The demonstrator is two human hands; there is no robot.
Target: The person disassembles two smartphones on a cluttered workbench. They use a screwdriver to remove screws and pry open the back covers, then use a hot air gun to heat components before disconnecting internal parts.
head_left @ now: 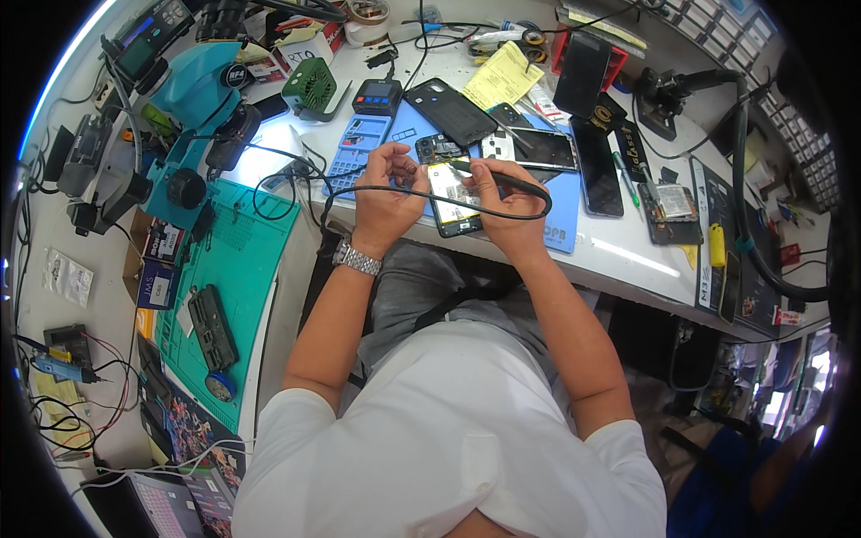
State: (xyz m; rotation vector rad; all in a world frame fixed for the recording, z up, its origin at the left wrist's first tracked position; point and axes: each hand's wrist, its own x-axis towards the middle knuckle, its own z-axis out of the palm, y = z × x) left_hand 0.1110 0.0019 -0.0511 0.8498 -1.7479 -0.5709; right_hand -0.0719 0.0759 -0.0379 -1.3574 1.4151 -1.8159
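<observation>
An opened phone (456,208) lies on the blue mat (562,215), its pale battery and part of its circuit board exposed. Over its right side, my right hand (513,199) is closed around a black corded soldering iron (459,166), whose tip end is over the upper part of the phone. The cable (430,193) loops back across the phone and passes by my left hand. My left hand (392,190) is at the phone's left edge with thumb and fingers pinched together; what they hold, if anything, is too small to make out.
Behind the phone lie a black back cover (448,109) and a small black station (377,95). A blue parts tray (357,148) is left of it. Phones (596,166) lie to the right. A teal microscope (193,99) and green mat (256,233) occupy the left.
</observation>
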